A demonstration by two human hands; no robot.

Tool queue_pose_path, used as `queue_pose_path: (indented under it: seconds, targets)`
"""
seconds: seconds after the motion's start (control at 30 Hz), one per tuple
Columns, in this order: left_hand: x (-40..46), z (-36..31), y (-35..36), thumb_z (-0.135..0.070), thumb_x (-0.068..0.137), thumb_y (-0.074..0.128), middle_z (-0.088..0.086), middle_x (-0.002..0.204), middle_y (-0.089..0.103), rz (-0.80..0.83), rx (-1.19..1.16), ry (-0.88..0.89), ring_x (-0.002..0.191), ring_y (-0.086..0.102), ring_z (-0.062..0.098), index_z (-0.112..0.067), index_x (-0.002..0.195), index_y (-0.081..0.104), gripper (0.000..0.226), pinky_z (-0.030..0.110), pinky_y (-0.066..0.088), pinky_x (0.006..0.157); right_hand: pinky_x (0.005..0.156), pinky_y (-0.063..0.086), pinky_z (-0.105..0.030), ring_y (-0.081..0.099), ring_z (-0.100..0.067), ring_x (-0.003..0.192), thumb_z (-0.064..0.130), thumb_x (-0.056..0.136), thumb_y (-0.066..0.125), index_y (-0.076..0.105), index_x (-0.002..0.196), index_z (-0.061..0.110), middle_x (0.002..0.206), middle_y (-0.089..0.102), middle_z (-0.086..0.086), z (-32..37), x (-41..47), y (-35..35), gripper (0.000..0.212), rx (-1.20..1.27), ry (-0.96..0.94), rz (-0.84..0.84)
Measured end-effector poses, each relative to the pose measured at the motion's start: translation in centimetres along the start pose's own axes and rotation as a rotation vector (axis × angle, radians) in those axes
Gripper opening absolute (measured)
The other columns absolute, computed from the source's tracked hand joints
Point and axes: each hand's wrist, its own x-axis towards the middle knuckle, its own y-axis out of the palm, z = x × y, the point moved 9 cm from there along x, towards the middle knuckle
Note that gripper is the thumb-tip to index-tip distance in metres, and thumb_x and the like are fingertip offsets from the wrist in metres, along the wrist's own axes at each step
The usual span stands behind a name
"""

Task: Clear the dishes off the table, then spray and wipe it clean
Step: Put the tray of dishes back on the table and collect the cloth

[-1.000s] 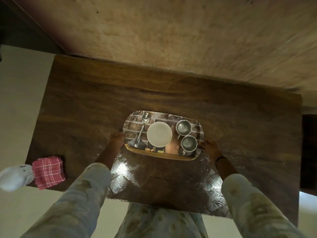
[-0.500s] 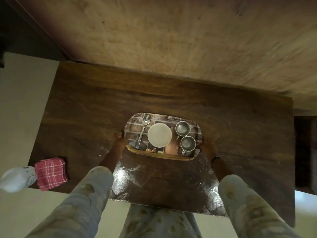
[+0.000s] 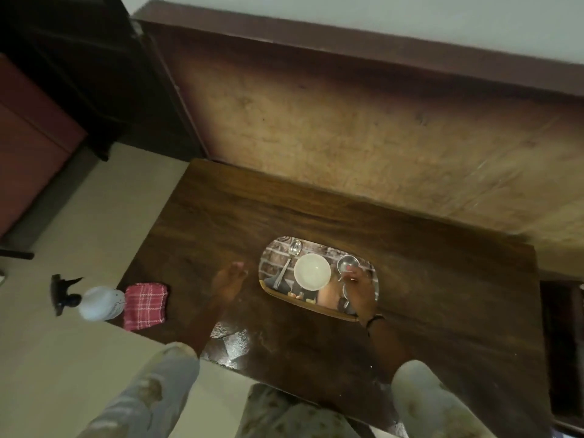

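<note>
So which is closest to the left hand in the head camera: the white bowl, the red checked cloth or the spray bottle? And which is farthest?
1. White bowl: on the tray, to the right of the left hand.
2. Red checked cloth: at the table's left edge.
3. Spray bottle: just beyond the cloth, farthest left.

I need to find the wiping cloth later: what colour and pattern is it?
The cloth is red with a white check pattern, seen in the head view, beside the spray bottle.

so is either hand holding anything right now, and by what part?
Left hand holds nothing; it is open beside the tray. Right hand is over the metal cups on the tray, but whether it grips one cannot be told.
</note>
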Motion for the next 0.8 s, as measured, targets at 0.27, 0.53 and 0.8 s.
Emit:
queue_pose_path:
  seconds: [0.27, 0.53, 0.8]
  targets:
    - [-2.6, 9.4, -8.6, -0.003, 0.093, 0.044, 0.017, 0.132, 0.053, -0.150, -0.054, -0.084, 0.120, 0.052, 0.034, -0.011, 0.121, 0.052, 0.031, 0.037, 0.045, 0.096, 0.084, 0.049, -0.034, 0.060, -0.024, 0.087, 0.012, 0.082, 0.060, 0.058, 0.082, 0.021, 0.090, 0.060, -0.005, 4.9, -6.8, 10.1, 0.009, -0.127, 0.019, 0.424]
    - [-4.0, 20.4, -20.3, -0.013, 0.091, 0.056, 0.016, 0.127, 0.055, -0.376, -0.183, -0.241, 0.112, 0.053, 0.033, -0.004, 0.125, 0.049, 0.035, 0.039, 0.042, 0.093, 0.058, 0.042, -0.017, 0.055, -0.006, 0.068, 0.005, 0.093, 0.050, 0.054, 0.077, 0.022, 0.078, 0.058, 0.003, 7.1, -14.8, 25.0, 0.024, -0.127, 0.230, 0.680]
    - [2.5, 28.7, -32.7, -0.008, 0.078, 0.072, 0.018, 0.148, 0.033, -0.362, -0.034, -0.223, 0.136, 0.035, 0.034, -0.001, 0.143, 0.024, 0.081, 0.044, 0.031, 0.112, 0.086, 0.051, -0.034, 0.058, -0.019, 0.091, 0.007, 0.093, 0.051, 0.057, 0.116, 0.013, 0.095, 0.060, -0.006, 7.3, -19.7, 40.3, 0.024, -0.163, 0.367, 0.699]
